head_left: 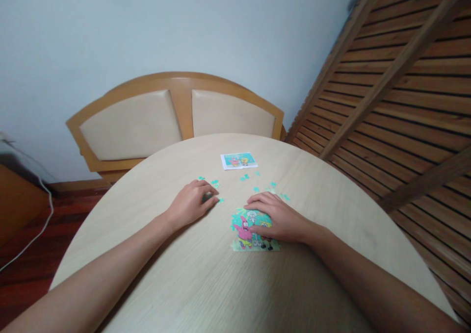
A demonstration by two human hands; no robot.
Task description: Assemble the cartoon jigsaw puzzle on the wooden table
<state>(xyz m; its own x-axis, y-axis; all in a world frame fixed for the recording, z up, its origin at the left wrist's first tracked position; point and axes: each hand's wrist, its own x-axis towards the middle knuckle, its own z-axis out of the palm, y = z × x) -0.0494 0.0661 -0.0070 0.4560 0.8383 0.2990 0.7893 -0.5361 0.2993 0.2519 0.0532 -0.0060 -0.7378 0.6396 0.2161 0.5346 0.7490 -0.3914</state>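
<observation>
A partly assembled jigsaw puzzle (pixel 244 242) with cartoon figures on a turquoise ground lies on the table in front of me. My right hand (pixel 277 217) rests over its right side, fingers stretched out and thumb lying across the picture, hiding part of it. To the left, my left hand (pixel 193 200) rests on the table with thumb and fingers apart. A loose turquoise puzzle piece (pixel 221 200) lies by its fingertips, and more loose pieces (pixel 215 183) sit just beyond the fingers. Whether anything is under the left fingers is hidden.
A picture card (pixel 239 161) with the same cartoon figures lies farther back on the round wooden table (pixel 165 284). Several loose pieces (pixel 245 177) are scattered before it. Behind the table stands a padded wooden bench (pixel 183 85); a slatted wooden screen (pixel 390 88) is at right.
</observation>
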